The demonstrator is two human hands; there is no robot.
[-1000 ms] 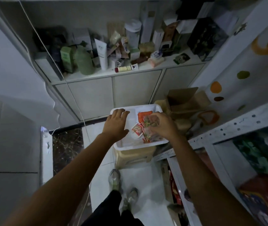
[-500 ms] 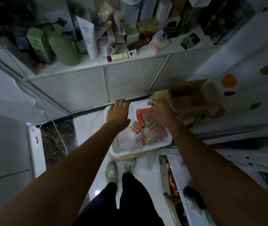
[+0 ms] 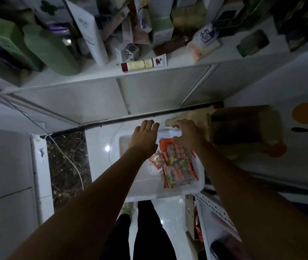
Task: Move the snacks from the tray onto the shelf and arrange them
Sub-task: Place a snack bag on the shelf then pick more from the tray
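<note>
At frame centre the snacks (image 3: 177,166) lie in the tray (image 3: 160,194), probably light, slippery packets best pinched at an edge; left hand (image 3: 145,136) hovers flat, right hand (image 3: 188,136) curls, grip unclear.

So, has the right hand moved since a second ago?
Yes. The right hand has moved forward, off the snack packets and toward the far rim of the tray.
</note>
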